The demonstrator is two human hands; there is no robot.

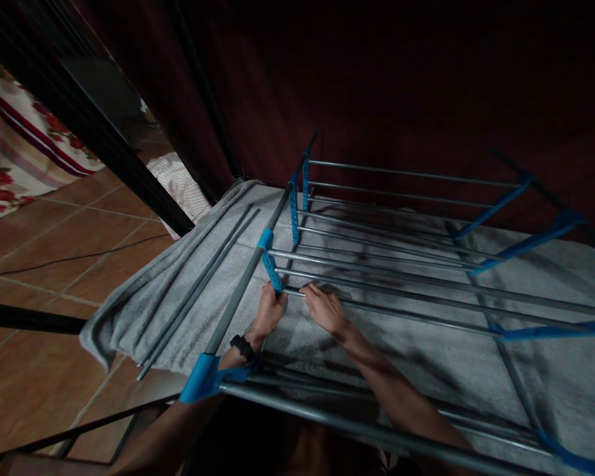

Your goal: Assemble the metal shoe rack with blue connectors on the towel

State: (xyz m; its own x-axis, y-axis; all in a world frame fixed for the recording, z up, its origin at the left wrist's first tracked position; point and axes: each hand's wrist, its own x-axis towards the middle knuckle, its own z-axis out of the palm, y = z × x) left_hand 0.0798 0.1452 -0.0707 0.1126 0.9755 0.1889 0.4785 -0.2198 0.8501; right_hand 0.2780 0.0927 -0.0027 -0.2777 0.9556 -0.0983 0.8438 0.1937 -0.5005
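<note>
A rack of grey metal tubes and blue plastic connectors lies on its side on a grey blanket. My left hand, below a dark wristband, is closed around the lower end of a blue connector. Close beside it, my right hand has its fingers wrapped over a thin metal tube that meets this connector. The exact contact of the fingertips is partly hidden. A thicker grey pole runs through the connector and passes above my left forearm.
Two loose grey tubes lie on the blanket to the left. Blue end pieces join the tubes at the right. A blue corner connector and a long tube cross in front of me. Dark frame bars stand at left.
</note>
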